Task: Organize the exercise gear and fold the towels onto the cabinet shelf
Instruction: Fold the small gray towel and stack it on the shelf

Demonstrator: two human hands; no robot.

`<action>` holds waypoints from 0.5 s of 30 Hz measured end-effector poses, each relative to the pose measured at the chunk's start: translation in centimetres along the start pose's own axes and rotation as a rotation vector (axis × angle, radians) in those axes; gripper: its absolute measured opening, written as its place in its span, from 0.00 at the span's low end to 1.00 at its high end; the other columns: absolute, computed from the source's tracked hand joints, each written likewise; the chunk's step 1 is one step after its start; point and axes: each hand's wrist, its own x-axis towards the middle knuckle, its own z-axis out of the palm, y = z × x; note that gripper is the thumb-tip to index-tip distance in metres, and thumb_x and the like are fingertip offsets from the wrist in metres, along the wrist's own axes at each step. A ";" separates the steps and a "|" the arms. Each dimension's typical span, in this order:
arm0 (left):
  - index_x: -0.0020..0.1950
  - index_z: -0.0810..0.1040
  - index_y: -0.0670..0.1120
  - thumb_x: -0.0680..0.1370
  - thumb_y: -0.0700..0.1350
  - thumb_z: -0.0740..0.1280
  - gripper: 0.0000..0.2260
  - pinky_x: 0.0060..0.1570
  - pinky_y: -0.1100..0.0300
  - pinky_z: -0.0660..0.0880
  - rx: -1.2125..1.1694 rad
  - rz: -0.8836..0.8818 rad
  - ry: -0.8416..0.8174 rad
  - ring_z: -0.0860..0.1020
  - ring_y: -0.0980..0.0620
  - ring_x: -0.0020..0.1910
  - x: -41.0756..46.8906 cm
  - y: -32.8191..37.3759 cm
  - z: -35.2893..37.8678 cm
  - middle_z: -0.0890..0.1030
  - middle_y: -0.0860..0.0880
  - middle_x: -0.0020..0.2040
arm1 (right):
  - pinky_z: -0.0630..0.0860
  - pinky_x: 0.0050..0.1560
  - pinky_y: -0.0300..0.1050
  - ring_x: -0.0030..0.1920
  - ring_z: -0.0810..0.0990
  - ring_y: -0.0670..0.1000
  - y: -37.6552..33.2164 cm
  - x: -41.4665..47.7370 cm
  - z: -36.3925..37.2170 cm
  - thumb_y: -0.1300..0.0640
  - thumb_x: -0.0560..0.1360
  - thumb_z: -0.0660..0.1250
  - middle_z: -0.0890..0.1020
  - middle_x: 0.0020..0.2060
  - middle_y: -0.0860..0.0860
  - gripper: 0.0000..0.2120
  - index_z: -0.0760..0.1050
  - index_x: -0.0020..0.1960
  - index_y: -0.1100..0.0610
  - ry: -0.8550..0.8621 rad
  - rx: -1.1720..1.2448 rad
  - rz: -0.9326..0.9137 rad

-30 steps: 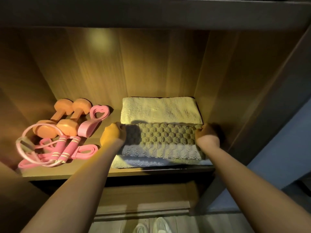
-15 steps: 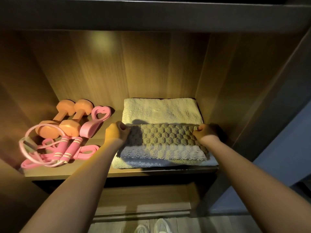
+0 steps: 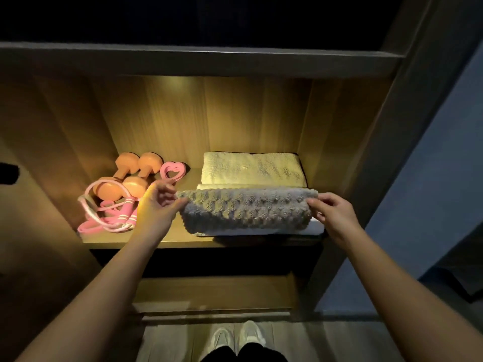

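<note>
I see the left hand (image 3: 159,202) and right hand (image 3: 333,214) each pinching an end of the grey bobbled towel (image 3: 247,209), lifted between them above a pale towel (image 3: 312,227) on the cabinet shelf (image 3: 146,241). Beyond lies a beige folded towel (image 3: 252,168); orange dumbbells (image 3: 125,176) and a pink jump rope (image 3: 109,215) sit left of the left hand.

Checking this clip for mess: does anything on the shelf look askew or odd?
Only the jump rope: it lies in a loose tangle at the shelf's front left. The left hand and right hand hold the textured grey towel mid-fold.
</note>
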 end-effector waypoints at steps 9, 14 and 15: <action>0.42 0.79 0.45 0.76 0.39 0.71 0.04 0.43 0.58 0.75 -0.031 -0.053 -0.166 0.80 0.58 0.37 -10.0 -0.5 -6.3 0.82 0.50 0.34 | 0.75 0.36 0.35 0.36 0.78 0.46 0.7 -11.7 -2.0 0.66 0.75 0.68 0.82 0.37 0.50 0.07 0.80 0.52 0.60 -0.334 0.120 0.094; 0.47 0.78 0.51 0.79 0.45 0.68 0.02 0.45 0.56 0.78 -0.166 -0.123 -0.162 0.82 0.53 0.44 -13.9 -0.8 -7.4 0.84 0.50 0.43 | 0.79 0.47 0.41 0.46 0.83 0.48 1.8 -15.7 -1.9 0.49 0.71 0.73 0.85 0.47 0.52 0.12 0.82 0.51 0.53 -0.370 0.155 0.078; 0.48 0.78 0.50 0.80 0.44 0.67 0.02 0.42 0.58 0.78 -0.179 -0.120 -0.155 0.83 0.55 0.42 -14.6 -0.7 -7.3 0.85 0.50 0.42 | 0.78 0.50 0.45 0.49 0.83 0.51 2.0 -16.2 -1.7 0.47 0.72 0.73 0.84 0.48 0.53 0.10 0.82 0.50 0.51 -0.357 0.149 0.074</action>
